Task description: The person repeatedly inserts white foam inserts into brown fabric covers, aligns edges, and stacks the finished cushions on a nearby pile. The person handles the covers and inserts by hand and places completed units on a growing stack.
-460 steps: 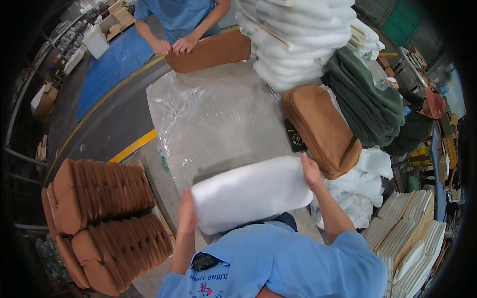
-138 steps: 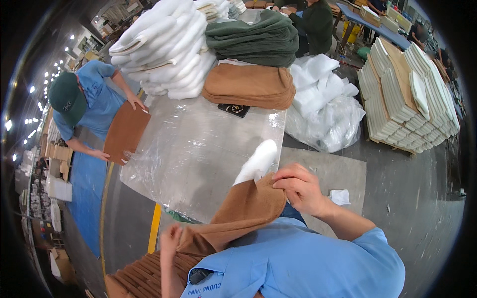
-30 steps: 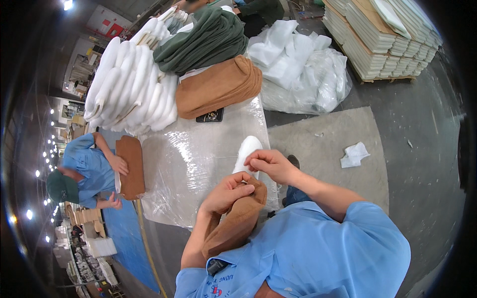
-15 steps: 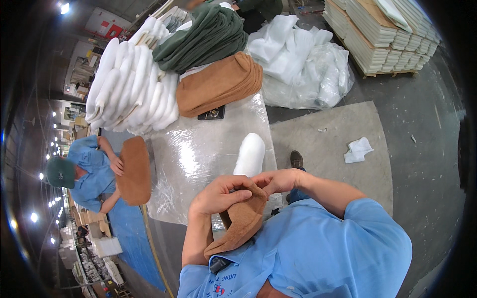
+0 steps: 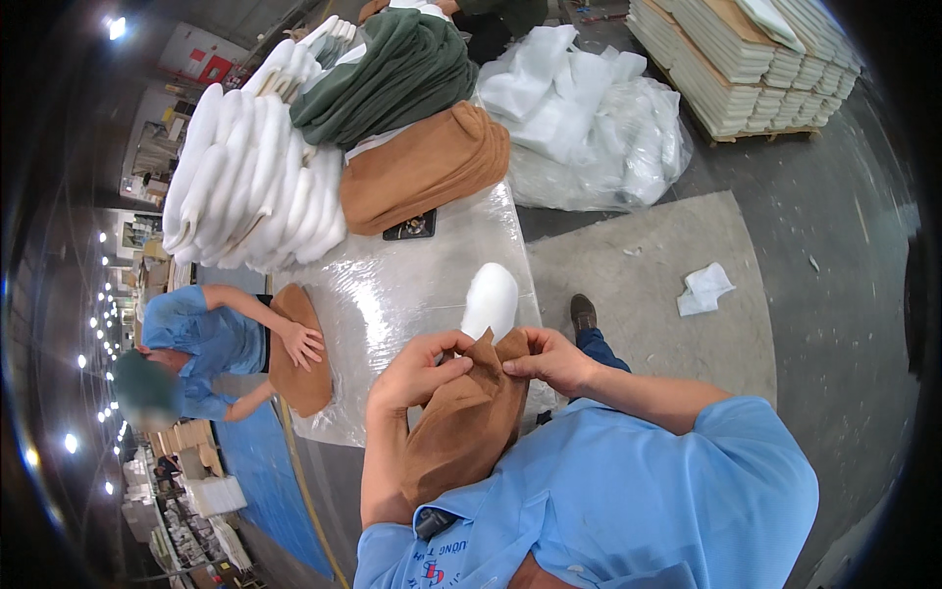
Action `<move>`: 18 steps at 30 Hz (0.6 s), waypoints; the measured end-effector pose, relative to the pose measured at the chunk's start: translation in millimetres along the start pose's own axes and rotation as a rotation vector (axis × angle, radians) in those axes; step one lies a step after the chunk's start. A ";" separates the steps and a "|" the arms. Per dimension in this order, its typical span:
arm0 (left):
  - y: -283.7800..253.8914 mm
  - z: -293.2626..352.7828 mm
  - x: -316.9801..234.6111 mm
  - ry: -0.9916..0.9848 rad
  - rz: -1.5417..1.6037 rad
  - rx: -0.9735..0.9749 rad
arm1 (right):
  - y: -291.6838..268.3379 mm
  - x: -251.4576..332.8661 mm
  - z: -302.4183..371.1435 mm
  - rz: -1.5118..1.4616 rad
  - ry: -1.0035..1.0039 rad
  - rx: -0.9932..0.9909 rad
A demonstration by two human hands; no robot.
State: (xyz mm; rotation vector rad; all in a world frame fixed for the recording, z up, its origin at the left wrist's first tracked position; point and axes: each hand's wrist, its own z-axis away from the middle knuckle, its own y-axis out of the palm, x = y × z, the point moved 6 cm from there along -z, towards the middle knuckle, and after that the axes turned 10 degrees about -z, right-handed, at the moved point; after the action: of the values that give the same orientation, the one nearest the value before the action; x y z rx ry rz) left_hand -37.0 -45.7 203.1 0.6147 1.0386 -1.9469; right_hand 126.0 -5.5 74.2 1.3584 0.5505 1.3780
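Observation:
A brown fabric cover (image 5: 469, 422) hangs between my hands in front of my chest. My left hand (image 5: 428, 371) pinches its upper edge on the left. On the right, my right hand (image 5: 549, 363) grips the same edge between thumb and fingers, and the cloth between them is spread and creased. Just beyond the cover, a white padded cushion insert (image 5: 491, 299) lies on the plastic-wrapped table (image 5: 368, 314); its near end is hidden behind the cloth and my hands.
Farther back are stacks of white cushions (image 5: 250, 177), green covers (image 5: 392, 79) and brown covers (image 5: 432, 167). A co-worker (image 5: 211, 339) at left presses a brown cushion (image 5: 304, 353). Plastic bags of white padding (image 5: 589, 108) and stacked boards (image 5: 736, 74) stand at the right.
My hands have moved apart slightly, spreading the cover's edge, and the cloth now hangs flatter. The co-worker has leaned over and laid the brown cushion on the table's edge.

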 end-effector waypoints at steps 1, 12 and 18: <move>0.6 -5.2 1.3 0.013 -0.004 -0.006 | -1.2 1.9 1.0 0.037 -0.026 -0.023; 11.5 -43.9 16.0 -0.173 0.093 0.211 | -5.9 12.0 -2.8 0.386 -0.227 -0.062; -12.8 -46.0 4.2 0.057 -0.259 -0.057 | 6.2 20.5 -1.9 0.245 -0.053 -0.073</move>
State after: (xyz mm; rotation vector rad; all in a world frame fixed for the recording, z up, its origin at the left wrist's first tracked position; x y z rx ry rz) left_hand -48.3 -4.9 180.9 0.5281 1.2569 -2.1236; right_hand 126.7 11.2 87.6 1.4336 0.3019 1.5377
